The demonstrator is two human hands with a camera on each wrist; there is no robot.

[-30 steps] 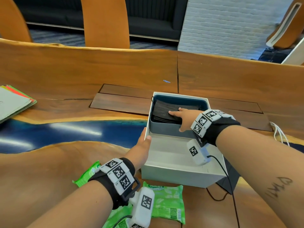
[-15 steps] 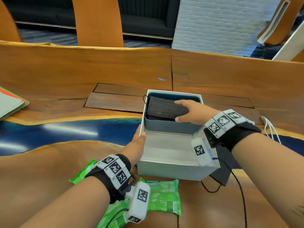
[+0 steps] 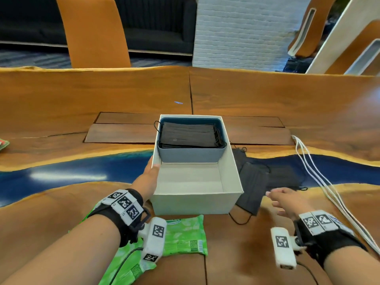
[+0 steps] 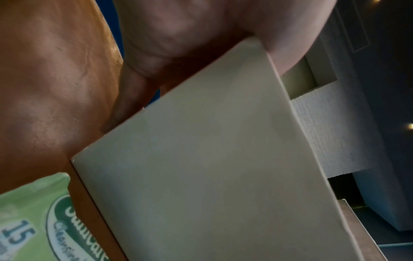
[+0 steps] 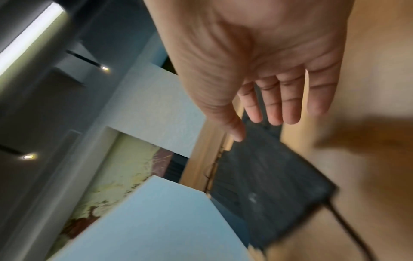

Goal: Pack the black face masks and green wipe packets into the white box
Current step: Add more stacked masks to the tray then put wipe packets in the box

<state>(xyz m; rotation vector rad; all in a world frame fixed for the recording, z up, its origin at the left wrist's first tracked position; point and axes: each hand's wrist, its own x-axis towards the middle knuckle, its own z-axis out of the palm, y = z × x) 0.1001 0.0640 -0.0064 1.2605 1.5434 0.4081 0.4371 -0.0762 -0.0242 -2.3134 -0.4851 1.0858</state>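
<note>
The white box stands open in the middle of the table. Its far half holds a blue tray with a stack of black masks. My left hand grips the box's left wall, thumb over the rim. Loose black masks lie on the table right of the box. My right hand hovers just above them, fingers straight, holding nothing. Green wipe packets lie in front of the box, one partly under my left wrist.
White cables run along the table at the right, just past the loose masks. A stack of papers shows at the left edge. The near half of the box has nothing in it.
My right hand left the mask stack in the tray and drew back to the right of the box, over the loose masks. My left hand stayed on the box wall.
</note>
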